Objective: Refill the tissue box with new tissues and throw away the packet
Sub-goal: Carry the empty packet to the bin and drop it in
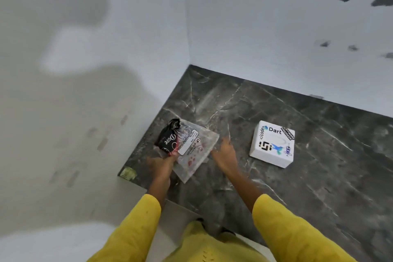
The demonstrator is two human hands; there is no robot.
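Tissue packet (194, 153) lies on bench (297, 187), left of tissue box (272, 143). Left hand (161, 165) grips its near-left edge; right hand (225, 153) rests open at its right edge. Film judged light, soft, slippery; pinch the edges.

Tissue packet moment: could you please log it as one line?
left hand: grips tissue packet | right hand: on packet edge | tissue box: apart, on counter
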